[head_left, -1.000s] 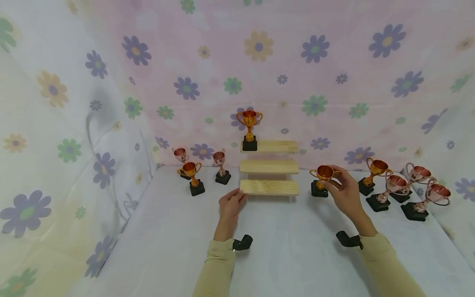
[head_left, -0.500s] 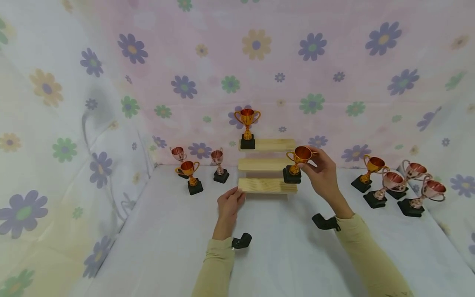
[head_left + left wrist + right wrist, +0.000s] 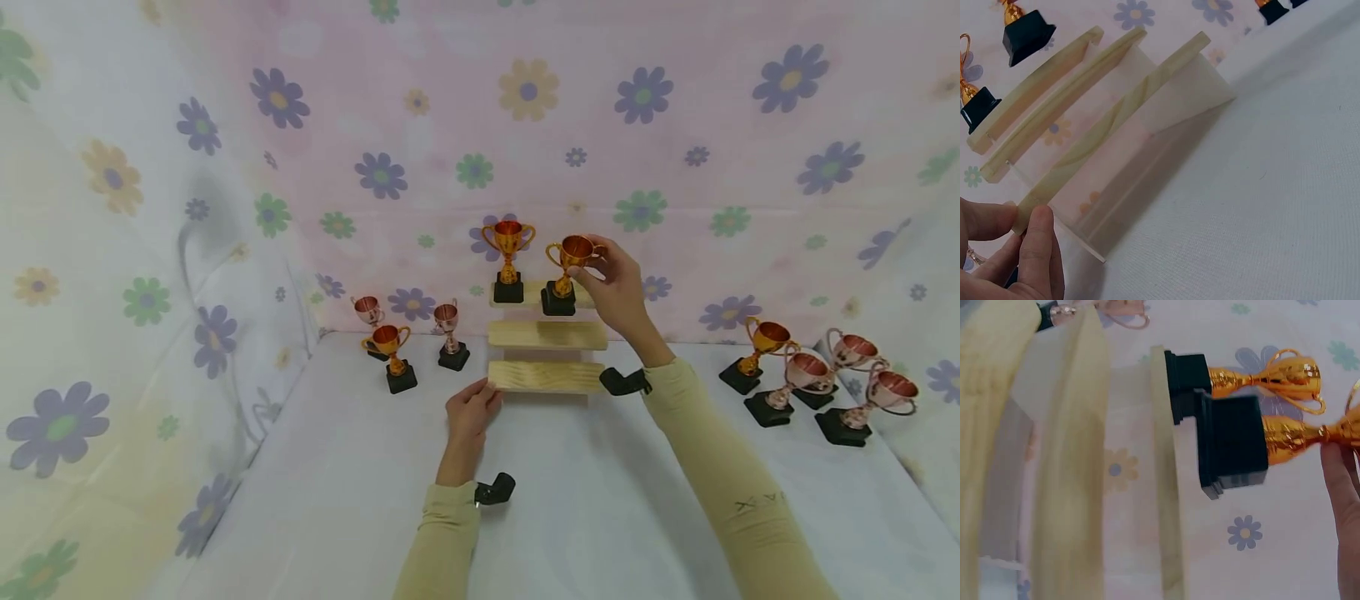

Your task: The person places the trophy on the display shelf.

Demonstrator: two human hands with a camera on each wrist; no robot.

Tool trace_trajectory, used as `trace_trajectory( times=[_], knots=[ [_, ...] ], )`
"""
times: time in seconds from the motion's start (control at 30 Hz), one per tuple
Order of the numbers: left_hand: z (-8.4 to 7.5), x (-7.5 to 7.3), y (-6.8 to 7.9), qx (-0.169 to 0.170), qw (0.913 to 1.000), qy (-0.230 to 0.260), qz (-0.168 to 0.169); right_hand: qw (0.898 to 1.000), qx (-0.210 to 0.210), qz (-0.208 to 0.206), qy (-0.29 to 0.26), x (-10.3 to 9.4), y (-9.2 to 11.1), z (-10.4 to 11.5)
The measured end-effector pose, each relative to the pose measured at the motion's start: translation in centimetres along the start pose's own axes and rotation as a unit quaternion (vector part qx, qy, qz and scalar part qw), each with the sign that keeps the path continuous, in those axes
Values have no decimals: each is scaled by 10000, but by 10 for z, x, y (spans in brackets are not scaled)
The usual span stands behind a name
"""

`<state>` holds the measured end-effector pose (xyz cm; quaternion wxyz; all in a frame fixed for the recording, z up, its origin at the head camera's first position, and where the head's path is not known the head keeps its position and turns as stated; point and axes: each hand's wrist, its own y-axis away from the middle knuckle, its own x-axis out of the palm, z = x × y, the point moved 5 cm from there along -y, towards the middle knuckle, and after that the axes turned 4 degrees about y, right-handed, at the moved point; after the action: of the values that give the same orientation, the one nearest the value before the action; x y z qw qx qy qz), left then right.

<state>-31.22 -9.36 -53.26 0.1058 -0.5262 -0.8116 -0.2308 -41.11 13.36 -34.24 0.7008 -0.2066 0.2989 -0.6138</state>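
My right hand (image 3: 617,287) holds a gold trophy cup (image 3: 574,252) by its bowl and stem, with the black base in front of the top step of a small wooden stand (image 3: 547,336). In the right wrist view that base (image 3: 1233,440) hangs apart from the step's edge. Another gold trophy (image 3: 507,242) stands upright on the left end of the top step. At the stand's lower left, my left hand (image 3: 468,414) pinches the end of the lowest step between thumb and fingers, as the left wrist view shows on the bottom plank (image 3: 1113,119).
Left of the stand are a gold trophy (image 3: 387,340) and two rose-coloured trophies, one being the nearer cup (image 3: 447,318). To the right stand a gold trophy (image 3: 769,337) and several rose-coloured ones (image 3: 810,372). A flowered cloth (image 3: 570,108) hangs behind the white tabletop (image 3: 570,492).
My right hand has lifted the gold trophy from the right of the stand, carrying it left and up to the top step. The left hand keeps its hold on the lowest step.
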Motion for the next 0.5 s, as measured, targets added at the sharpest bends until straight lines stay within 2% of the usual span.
trace_trajectory(
  times=[0.2,0.33,0.5],
  knots=[
    [2,1,0,-76,10000,-49,-37,9977,359,366,455,3,-28,-12],
    [2,1,-2,-105,9999,-45,-44,9962,699,368,375,6,-40,-20],
    [1,1,-2,-146,9999,29,-53,9950,886,364,272,12,-45,-29]
  ],
)
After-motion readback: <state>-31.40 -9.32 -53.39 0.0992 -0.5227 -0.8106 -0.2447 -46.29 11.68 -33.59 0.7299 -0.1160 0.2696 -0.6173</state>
